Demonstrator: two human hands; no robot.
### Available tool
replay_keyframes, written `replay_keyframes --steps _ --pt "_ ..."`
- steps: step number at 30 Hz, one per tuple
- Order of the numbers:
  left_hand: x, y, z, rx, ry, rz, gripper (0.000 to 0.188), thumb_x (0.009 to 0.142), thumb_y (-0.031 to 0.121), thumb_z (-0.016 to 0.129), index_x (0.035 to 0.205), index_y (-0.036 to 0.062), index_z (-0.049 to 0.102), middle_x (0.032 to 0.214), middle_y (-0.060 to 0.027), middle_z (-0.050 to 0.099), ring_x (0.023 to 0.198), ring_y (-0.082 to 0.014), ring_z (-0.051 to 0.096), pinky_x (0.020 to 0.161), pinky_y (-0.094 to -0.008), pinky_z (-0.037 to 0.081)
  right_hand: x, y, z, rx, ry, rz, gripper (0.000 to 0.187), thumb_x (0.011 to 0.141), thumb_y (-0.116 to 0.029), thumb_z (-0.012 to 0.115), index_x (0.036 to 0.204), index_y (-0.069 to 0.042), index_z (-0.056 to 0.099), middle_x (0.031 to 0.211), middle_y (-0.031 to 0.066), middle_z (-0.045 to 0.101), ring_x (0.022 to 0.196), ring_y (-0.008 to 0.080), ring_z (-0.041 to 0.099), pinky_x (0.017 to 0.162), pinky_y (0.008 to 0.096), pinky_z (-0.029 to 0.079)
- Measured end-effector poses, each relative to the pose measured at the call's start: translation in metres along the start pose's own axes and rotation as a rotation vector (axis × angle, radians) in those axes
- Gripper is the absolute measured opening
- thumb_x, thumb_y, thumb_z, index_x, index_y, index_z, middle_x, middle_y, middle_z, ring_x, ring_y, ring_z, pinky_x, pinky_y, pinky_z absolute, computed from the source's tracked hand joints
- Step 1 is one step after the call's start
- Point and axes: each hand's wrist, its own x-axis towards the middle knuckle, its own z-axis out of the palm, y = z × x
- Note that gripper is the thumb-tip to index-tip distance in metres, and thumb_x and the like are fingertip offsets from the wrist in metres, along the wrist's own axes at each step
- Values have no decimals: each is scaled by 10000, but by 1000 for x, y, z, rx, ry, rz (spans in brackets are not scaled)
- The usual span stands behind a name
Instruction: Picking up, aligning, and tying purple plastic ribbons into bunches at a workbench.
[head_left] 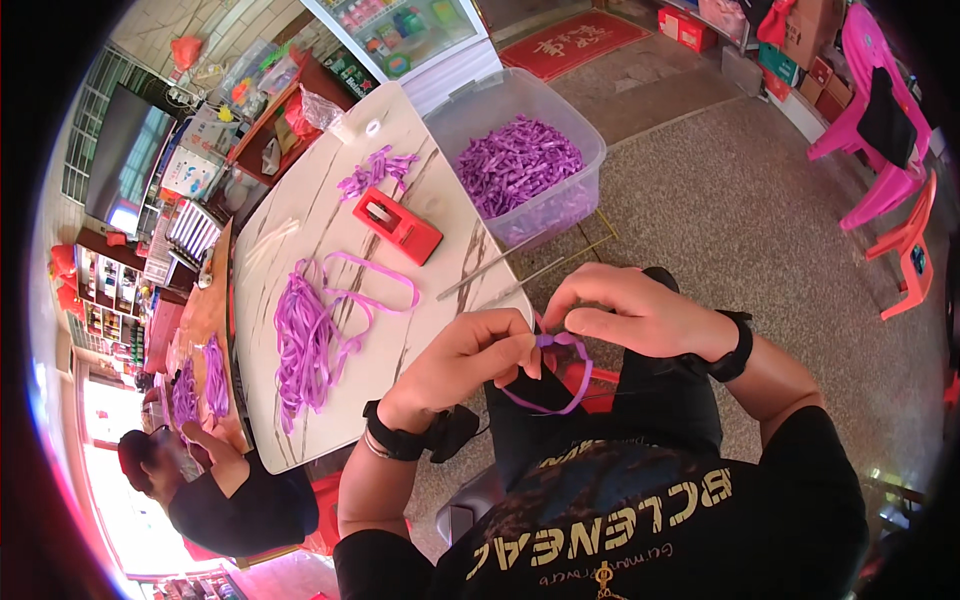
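My left hand [478, 352] pinches a purple ribbon [574, 398], which hangs in a loop over my lap with a bunched, knot-like part near my fingertips. Just right of it, my right hand [632, 312] is curled, and its fingertips close on a thin strand of the same ribbon; the exact grip is partly hidden. On the marble-patterned table [430, 345] to the left lies a heap of long purple ribbons [305, 340], with one loop [415, 290] spread toward me. Beyond it are a red tape dispenser [410, 235] and a small pile of purple ribbon pieces [375, 172].
A clear plastic bin [597, 165] full of purple ribbon pieces stands beyond the table edge. Thin metal rods [500, 270] jut past that edge. At far left a co-worker [225, 485] sits near more ribbon bundles [215, 375]. A pink chair [875, 120] stands at right.
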Motion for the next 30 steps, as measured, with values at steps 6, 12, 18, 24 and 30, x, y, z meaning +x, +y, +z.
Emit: replay_keyframes --steps 6,12,18,24,30 --pt "-2 -1 -2 -53 -15 21 185 872 126 452 734 15 507 701 -54 573 539 -70 427 491 -198 345 11 -16 -4 285 -284 416 164 843 -178 540 852 -15 558 752 42 564 645 80 525 555 223 420" --pt "1 -4 -2 -46 18 55 165 871 110 458 758 9 524 717 -49 580 553 -74 441 508 -200 350 11 -16 -3 308 -306 428 150 833 -138 545 809 8 568 712 48 591 686 89 568 641 223 438" --pt "11 -12 -3 558 -46 564 89 834 33 492 783 -11 550 740 -59 591 642 -115 520 579 -235 406 0 -3 -4 744 -377 654 185 862 -154 503 783 -1 573 724 9 571 700 63 533 658 202 413" --pt "18 -23 -6 399 -77 455 95 840 44 490 791 -13 548 759 -58 586 669 -116 531 603 -234 416 -3 -1 -5 749 -467 768 285 903 -252 442 823 -9 570 778 22 593 750 76 544 699 211 406" --pt "19 -29 -10 108 -62 255 118 859 73 477 813 -12 545 768 -39 582 677 -84 513 606 -215 413 -1 -5 -4 264 -316 432 236 904 -194 437 849 4 552 773 30 596 693 88 545 650 227 422"
